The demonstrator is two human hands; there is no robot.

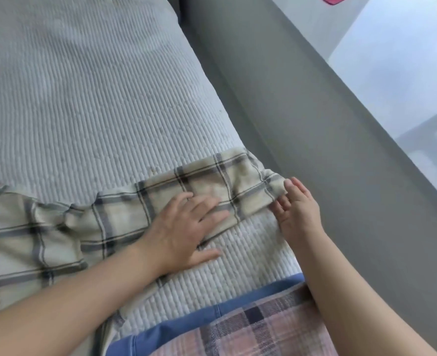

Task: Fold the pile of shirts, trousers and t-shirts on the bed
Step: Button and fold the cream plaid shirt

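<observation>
A cream shirt with grey check lines [58, 227] lies spread across the ribbed white bed cover [84, 98], one sleeve stretched out to the right. My left hand [186, 222] lies flat on that sleeve, fingers straight and spread. My right hand [299, 209] pinches the sleeve's cuff end beside the bed's padded edge. A pink checked garment [258, 327] lies on top of a blue one [186, 322] at the bottom of the view, partly under my right forearm.
A grey padded bed frame [302, 111] runs diagonally along the right side of the mattress. Beyond it is pale floor [404, 73] with a pink object at the top edge.
</observation>
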